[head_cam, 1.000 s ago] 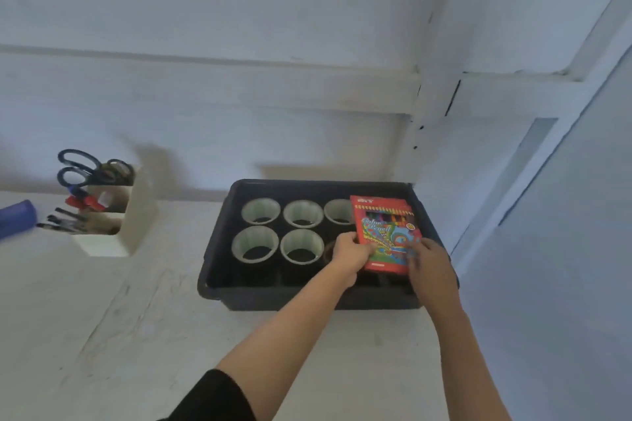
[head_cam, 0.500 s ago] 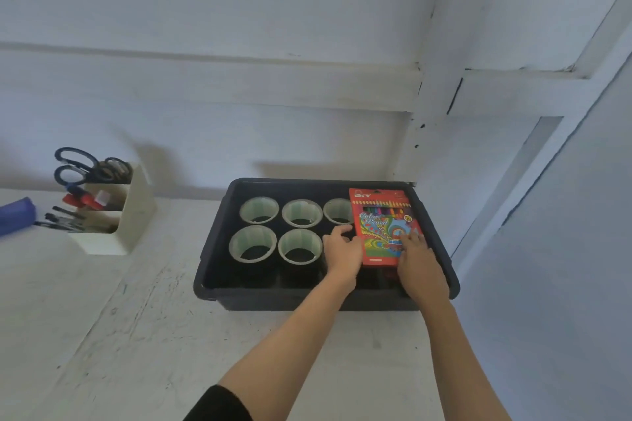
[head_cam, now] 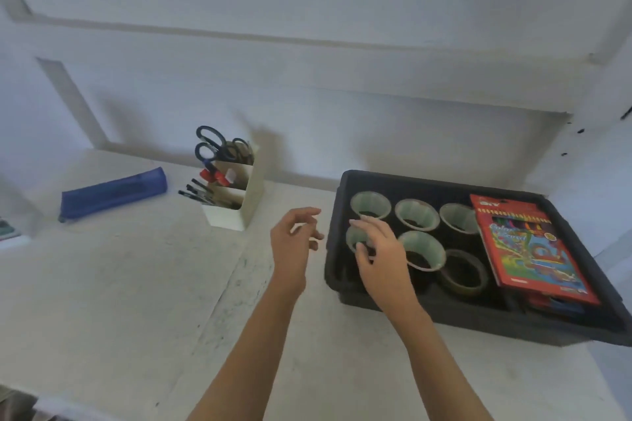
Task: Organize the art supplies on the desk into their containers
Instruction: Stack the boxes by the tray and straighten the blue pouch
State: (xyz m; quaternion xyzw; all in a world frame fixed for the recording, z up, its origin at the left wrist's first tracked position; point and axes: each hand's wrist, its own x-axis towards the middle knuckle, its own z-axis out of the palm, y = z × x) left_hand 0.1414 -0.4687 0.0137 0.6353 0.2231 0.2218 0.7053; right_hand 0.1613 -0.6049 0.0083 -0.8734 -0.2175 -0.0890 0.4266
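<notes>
A black bin [head_cam: 478, 321] sits at the right of the white desk. Inside it stand several tape rolls [head_cam: 416, 214] and a red box of colour pencils [head_cam: 528, 246] lies flat along its right side. My left hand [head_cam: 294, 243] hovers over the desk just left of the bin, fingers apart and empty. My right hand [head_cam: 379, 249] is above the bin's left end, over a tape roll, fingers spread and holding nothing. A white organizer [head_cam: 236, 195] with scissors [head_cam: 215, 147] and pens stands further left.
A blue pencil case [head_cam: 113, 193] lies at the back left of the desk [head_cam: 136, 284]. The edge of a light object [head_cam: 10, 232] shows at the far left. A white wall runs close behind everything.
Both hands have let go of the pencil box, which now lies in the bin, and have moved left. The camera has swung left, bringing the pencil case into view.
</notes>
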